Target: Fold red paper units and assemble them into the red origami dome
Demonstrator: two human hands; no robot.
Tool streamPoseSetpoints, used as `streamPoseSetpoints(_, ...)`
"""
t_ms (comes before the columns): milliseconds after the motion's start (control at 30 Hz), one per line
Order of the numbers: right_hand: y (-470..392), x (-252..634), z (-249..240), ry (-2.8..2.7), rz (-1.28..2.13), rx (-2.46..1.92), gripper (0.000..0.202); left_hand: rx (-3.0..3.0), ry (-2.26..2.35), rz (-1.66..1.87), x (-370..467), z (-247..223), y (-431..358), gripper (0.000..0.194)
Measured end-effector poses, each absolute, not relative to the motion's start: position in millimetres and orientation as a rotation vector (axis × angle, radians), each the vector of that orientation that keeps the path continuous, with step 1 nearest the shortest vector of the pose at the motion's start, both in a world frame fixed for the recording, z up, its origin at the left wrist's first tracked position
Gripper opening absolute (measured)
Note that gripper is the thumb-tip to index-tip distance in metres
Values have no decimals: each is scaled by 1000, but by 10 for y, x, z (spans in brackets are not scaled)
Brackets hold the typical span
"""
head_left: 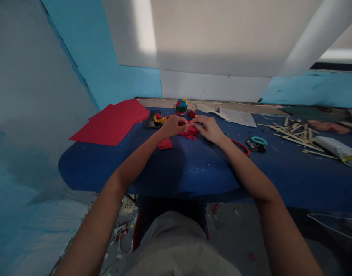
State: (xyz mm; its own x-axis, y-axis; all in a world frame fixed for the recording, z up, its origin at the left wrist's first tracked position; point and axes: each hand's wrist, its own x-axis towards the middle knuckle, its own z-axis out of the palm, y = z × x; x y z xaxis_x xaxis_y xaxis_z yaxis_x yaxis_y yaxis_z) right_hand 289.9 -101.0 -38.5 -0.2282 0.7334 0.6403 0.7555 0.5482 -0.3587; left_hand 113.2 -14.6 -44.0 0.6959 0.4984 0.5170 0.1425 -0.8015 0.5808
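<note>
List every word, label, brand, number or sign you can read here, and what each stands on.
No text can be read anywhere.
White sheet: any writing is too small or blurred to read.
White bundle at far right: likewise too blurred.

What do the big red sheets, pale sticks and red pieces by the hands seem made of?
Red sheets: likely matte paper or card; flat, sharp-cornered, no shine.
Pale sticks: probably bare wood; slim, straw-coloured, dull.
Red pieces: perhaps similar matte paper; colour matches, but blur leaves it open.
</note>
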Motion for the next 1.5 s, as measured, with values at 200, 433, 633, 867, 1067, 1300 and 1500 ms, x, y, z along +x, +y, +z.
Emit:
streamPoseSetpoints(200,-987,2835,-433,-1721,233,-1263,21,2405,593,1092,1122,-427,-183,17)
streamPoseSetpoints(433,-952,2812,-476,-1691,197,-1181,19,2409,581,1153,1134,-419,-246,15)
streamPoseSetpoints(633,-1019,2794,-454,-1940,-383,-1256,17,2339,475,1090,1135,-413,-218,18)
streamPoseSetpoints(867,-1096,2753,-437,-2014,-1007,-1293,28,2004,438,1014,1160,-392,-248,16)
streamPoseSetpoints(1067,-1070,2676,-528,-1976,-934,-1372,37,1747,549,1272,1199,-405,-224,16)
streamPoseSetpoints(1300,-1032,2739,-532,-1961,-840,-1405,52,1587,551,1154,1181,-374,-186,18)
streamPoseSetpoints(1500,-998,2764,-523,-1820,-648,-1303,27,1897,467,1200,1144,-407,-140,21)
